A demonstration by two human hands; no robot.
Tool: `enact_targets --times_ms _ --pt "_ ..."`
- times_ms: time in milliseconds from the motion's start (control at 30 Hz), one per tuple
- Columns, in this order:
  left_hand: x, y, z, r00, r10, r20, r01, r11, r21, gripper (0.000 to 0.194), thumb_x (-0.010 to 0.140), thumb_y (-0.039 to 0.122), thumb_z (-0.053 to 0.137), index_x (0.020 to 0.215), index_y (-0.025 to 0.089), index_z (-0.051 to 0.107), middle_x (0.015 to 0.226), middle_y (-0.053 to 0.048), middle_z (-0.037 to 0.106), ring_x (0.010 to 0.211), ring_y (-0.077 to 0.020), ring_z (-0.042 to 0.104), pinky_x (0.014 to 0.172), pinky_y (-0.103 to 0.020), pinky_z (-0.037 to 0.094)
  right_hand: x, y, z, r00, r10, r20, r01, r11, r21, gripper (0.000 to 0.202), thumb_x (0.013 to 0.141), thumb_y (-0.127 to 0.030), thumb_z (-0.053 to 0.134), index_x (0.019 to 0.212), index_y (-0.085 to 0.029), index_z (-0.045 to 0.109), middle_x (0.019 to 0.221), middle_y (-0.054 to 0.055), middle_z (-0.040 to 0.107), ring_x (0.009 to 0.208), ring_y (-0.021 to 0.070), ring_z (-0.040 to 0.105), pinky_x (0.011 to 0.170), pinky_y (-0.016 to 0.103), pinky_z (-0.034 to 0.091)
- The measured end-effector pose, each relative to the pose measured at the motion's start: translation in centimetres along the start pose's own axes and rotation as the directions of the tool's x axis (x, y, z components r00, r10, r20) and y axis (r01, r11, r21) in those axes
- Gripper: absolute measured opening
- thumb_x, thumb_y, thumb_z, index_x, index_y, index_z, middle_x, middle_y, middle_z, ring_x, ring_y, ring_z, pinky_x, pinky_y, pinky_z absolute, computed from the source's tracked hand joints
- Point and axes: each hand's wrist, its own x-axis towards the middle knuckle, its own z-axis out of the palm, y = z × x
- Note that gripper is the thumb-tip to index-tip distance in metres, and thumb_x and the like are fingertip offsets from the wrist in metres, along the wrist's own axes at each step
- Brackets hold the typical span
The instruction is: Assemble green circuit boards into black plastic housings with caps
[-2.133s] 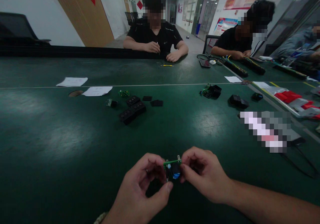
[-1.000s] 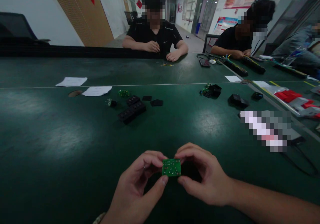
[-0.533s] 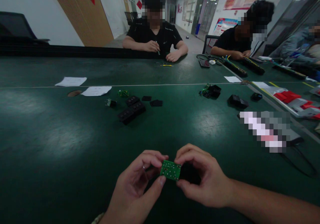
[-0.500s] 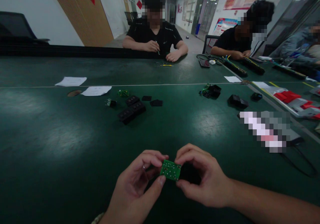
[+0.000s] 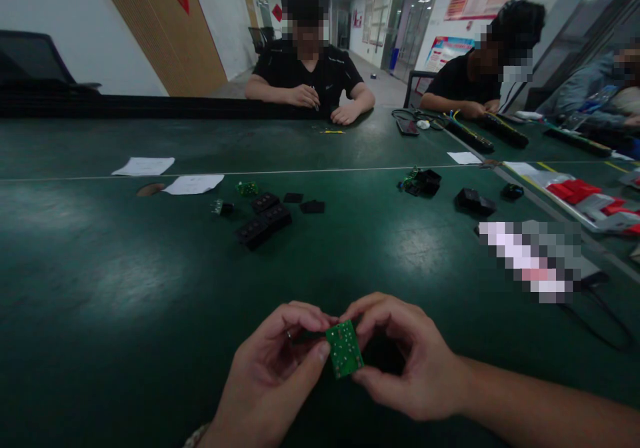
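1. Your left hand [image 5: 280, 368] has its thumb and fingertips nearly closed, gripping the left edge of the green circuit board [image 5: 345, 349].
2. Your right hand [image 5: 413, 361] is curved, with a hollow at the palm; its thumb meets the board's lower right corner and its fingers reach the upper part, so both of your hands hold it.
3. The board is tilted, its face with the solder points turned towards you, above the near part of the green worktop [image 5: 190, 261], midway between the left and right edges of your view.
4. Beyond your left hand, towards the worktop's far edge, lie black housings [image 5: 265, 221], with flat black pieces [image 5: 313, 206] just beside them and a small green part [image 5: 247, 188] behind.
5. Farther left you have two paper sheets [image 5: 194, 184].
6. Beyond your right hand are a black case with green parts [image 5: 425, 183] and, nearer the right side, black blocks [image 5: 475, 201].
7. Across from you, a person in a black shirt [image 5: 310, 75] sits at the worktop's far edge, holding a thin object.
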Motion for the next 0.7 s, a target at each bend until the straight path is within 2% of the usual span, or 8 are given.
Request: enact_targets --times_ms 133,233,333,400,500,600,633,700 --pt "-0.1 0.0 0.0 1.000 0.020 -0.007 -0.020 1.000 0.004 0.027 0.082 0.001 0.072 0.089 0.027 0.077 0.093 0.001 0.076 0.090 -0.0141 0.077 0.078 -0.017 0.064 -0.1 0.2 0.1 1.000 -0.019 -0.005 0.019 1.000 -0.001 0.062 0.075 -0.005 0.078 0.133 -0.021 0.063 0.113 0.009 0.069 0.084 0.0170 0.071 0.074 0.032 0.062" --pt "-0.3 -0.3 -0.1 0.999 0.032 -0.010 -0.032 0.999 0.030 0.027 0.084 0.001 0.071 0.093 0.027 0.077 0.097 0.000 0.074 0.093 -0.0150 0.076 0.081 -0.019 0.064 0.0 0.1 0.0 1.000 -0.027 -0.005 0.027 0.997 -0.067 0.059 0.074 -0.006 0.078 0.130 -0.021 0.067 0.115 0.010 0.067 0.085 0.0181 0.070 0.074 0.034 0.062" --pt "-0.6 -1.0 -0.3 0.997 0.062 0.036 -0.064 0.996 0.059 0.033 0.085 0.002 0.070 0.105 0.028 0.077 0.104 -0.001 0.071 0.093 -0.0159 0.075 0.082 -0.021 0.064 0.1 -0.1 -0.1 1.000 -0.016 -0.022 0.014 0.996 -0.090 0.054 0.073 -0.005 0.079 0.124 -0.021 0.068 0.111 0.009 0.066 0.087 0.0193 0.068 0.075 0.035 0.061" --pt "-0.8 -1.5 -0.4 0.997 0.053 0.054 -0.057 0.996 0.072 0.033 0.086 0.005 0.071 0.110 0.028 0.076 0.101 -0.002 0.072 0.092 -0.0169 0.075 0.083 -0.023 0.065 0.1 -0.1 -0.2 0.999 -0.015 -0.030 0.013 0.996 -0.085 0.053 0.073 -0.005 0.079 0.122 -0.022 0.069 0.113 0.009 0.065 0.090 0.0196 0.068 0.075 0.035 0.060" --pt "-0.8 -1.6 -0.4 0.999 0.003 0.054 -0.005 0.999 0.046 0.027 0.088 0.010 0.072 0.110 0.026 0.077 0.091 -0.002 0.073 0.084 -0.0173 0.076 0.075 -0.022 0.066 0.1 -0.1 -0.2 0.999 -0.026 -0.027 0.023 0.996 -0.087 0.051 0.075 -0.004 0.078 0.122 -0.022 0.069 0.115 0.009 0.063 0.096 0.0206 0.068 0.079 0.035 0.061" --pt "-0.5 -0.9 0.0 0.993 -0.082 0.080 0.082 0.997 0.000 0.017 0.088 0.012 0.073 0.100 0.023 0.079 0.084 -0.002 0.076 0.065 -0.0133 0.073 0.059 -0.018 0.064 0.0 0.1 -0.1 0.999 -0.041 -0.013 0.039 0.993 -0.110 0.050 0.076 -0.004 0.078 0.122 -0.021 0.070 0.108 0.008 0.064 0.098 0.0216 0.067 0.080 0.036 0.060" --pt "-0.3 -0.6 0.1 0.984 -0.134 0.118 0.133 0.991 0.012 0.014 0.087 0.011 0.074 0.095 0.022 0.080 0.082 -0.002 0.077 0.063 -0.0125 0.072 0.059 -0.018 0.064 0.0 0.1 -0.1 0.999 -0.044 -0.009 0.042 0.992 -0.117 0.050 0.076 -0.004 0.078 0.123 -0.021 0.071 0.104 0.008 0.065 0.097 0.0217 0.067 0.079 0.036 0.060" --pt "-0.2 -0.2 0.4 0.981 -0.156 0.116 0.158 0.987 -0.012 0.013 0.085 0.010 0.076 0.091 0.020 0.080 0.077 -0.001 0.077 0.061 -0.0122 0.073 0.057 -0.017 0.064 0.0 0.3 -0.1 0.999 -0.046 -0.007 0.045 0.993 -0.112 0.054 0.076 -0.005 0.079 0.127 -0.022 0.069 0.101 0.007 0.065 0.094 0.0209 0.067 0.078 0.036 0.060"
